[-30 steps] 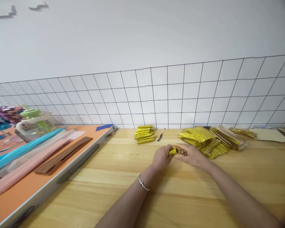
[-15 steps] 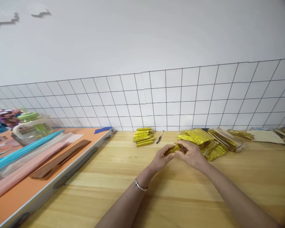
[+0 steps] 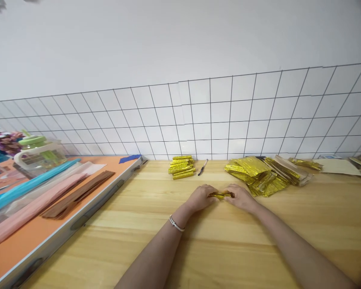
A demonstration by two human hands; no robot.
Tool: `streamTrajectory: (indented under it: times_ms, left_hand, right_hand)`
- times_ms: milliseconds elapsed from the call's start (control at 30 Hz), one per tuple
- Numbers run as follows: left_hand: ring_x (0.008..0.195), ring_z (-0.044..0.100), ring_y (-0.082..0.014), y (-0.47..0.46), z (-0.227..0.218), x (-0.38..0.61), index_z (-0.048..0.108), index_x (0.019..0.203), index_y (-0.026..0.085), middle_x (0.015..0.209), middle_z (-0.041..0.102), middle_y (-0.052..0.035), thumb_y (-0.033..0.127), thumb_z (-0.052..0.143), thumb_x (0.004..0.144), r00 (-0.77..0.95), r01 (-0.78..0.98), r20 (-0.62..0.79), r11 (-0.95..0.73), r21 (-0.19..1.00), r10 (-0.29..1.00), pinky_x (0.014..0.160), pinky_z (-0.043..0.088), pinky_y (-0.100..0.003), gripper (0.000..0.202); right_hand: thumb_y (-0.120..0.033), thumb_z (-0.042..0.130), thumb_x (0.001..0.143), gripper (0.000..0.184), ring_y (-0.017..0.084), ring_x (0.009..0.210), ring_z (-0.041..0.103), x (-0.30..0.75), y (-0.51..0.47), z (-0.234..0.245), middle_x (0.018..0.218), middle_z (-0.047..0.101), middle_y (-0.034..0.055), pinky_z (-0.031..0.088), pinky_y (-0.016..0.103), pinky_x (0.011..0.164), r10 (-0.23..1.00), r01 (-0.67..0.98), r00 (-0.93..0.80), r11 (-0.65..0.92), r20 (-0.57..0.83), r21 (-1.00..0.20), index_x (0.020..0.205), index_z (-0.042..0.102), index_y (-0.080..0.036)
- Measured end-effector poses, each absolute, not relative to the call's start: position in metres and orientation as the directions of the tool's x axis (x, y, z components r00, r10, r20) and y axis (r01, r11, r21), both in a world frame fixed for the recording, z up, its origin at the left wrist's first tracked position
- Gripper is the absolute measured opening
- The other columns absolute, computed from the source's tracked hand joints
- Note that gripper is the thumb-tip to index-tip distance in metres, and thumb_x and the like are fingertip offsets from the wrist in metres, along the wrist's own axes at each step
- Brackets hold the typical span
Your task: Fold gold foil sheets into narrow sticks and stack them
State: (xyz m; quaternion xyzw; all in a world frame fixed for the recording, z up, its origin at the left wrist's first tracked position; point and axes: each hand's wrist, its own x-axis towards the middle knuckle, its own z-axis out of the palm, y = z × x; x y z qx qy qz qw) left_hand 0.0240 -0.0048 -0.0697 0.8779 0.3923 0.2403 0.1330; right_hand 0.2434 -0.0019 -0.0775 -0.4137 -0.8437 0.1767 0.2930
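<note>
A narrow folded strip of shiny gold foil paper (image 3: 220,196) lies low over the wooden table, held at both ends. My left hand (image 3: 202,197) is closed on its left end, and my right hand (image 3: 240,197) grips the right end. The fingertips are partly hidden behind the hands. Beyond my left hand sits a small stack of folded gold foil strips (image 3: 181,167), with a pen (image 3: 202,167) beside it. Past my right hand spreads a loose pile of flatter gold foil pieces (image 3: 255,174).
Brown paper pieces (image 3: 291,170) and a beige sheet (image 3: 341,166) lie at the back right. On the left, an orange board (image 3: 120,168) with a raised edge carries blue, pink and brown crepe paper (image 3: 78,194) and a green-lidded jug (image 3: 40,152). A gridded wall (image 3: 198,120) stands behind.
Both hands have moved slightly apart and lower towards the table. The gold foil strip, tilted between the fingers before, is now level and stretched between the two hands. My view has tipped slightly down.
</note>
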Motion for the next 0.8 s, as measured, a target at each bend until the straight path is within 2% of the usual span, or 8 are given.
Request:
streamTrajectory:
  times_ms: [200, 400, 600, 800]
  left_hand:
    - [0.087, 0.059, -0.0168, -0.002, -0.076, 0.023, 0.066, 0.101, 0.019, 0.092, 0.068, -0.0050, 0.032, 0.053, 0.084, 0.570, 0.605, 0.309, -0.643, 0.469, 0.761, 0.082, 0.044, -0.026, 0.025]
    - [0.090, 0.058, -0.0169, -0.002, -0.076, 0.022, 0.066, 0.104, 0.021, 0.095, 0.067, -0.0045, 0.028, 0.055, 0.082, 0.566, 0.593, 0.315, -0.641, 0.487, 0.762, 0.083, 0.044, -0.026, 0.025]
    - [0.090, 0.058, -0.0171, 0.000, -0.079, 0.022, 0.066, 0.102, 0.021, 0.095, 0.068, -0.0050, 0.029, 0.053, 0.084, 0.579, 0.596, 0.322, -0.658, 0.460, 0.749, 0.084, 0.044, -0.027, 0.023]
    - [0.091, 0.057, -0.0163, 0.000, -0.081, 0.022, 0.065, 0.104, 0.020, 0.094, 0.067, -0.0055, 0.028, 0.049, 0.088, 0.606, 0.585, 0.361, -0.705, 0.400, 0.708, 0.085, 0.043, -0.027, 0.024]
  right_hand:
    - [-0.030, 0.062, 0.075, 0.025, 0.019, 0.088, 0.056, 0.244, 0.000, -0.088, 0.090, 0.065, 0.0041, 0.043, 0.031, 0.078, 0.771, 0.580, -0.526, 0.634, 0.360, -0.512, 0.098, 0.066, -0.021]
    - [-0.030, 0.060, 0.077, 0.025, 0.019, 0.086, 0.056, 0.246, 0.001, -0.087, 0.088, 0.064, 0.0048, 0.044, 0.032, 0.077, 0.763, 0.580, -0.537, 0.644, 0.360, -0.499, 0.099, 0.066, -0.021]
    - [-0.025, 0.059, 0.077, 0.022, 0.019, 0.084, 0.055, 0.244, 0.002, -0.090, 0.086, 0.065, 0.0047, 0.043, 0.032, 0.078, 0.761, 0.591, -0.528, 0.648, 0.377, -0.480, 0.097, 0.066, -0.021]
    - [-0.027, 0.056, 0.080, 0.022, 0.020, 0.087, 0.056, 0.245, 0.003, -0.092, 0.087, 0.065, 0.0058, 0.043, 0.033, 0.080, 0.750, 0.597, -0.528, 0.661, 0.398, -0.454, 0.097, 0.066, -0.020]
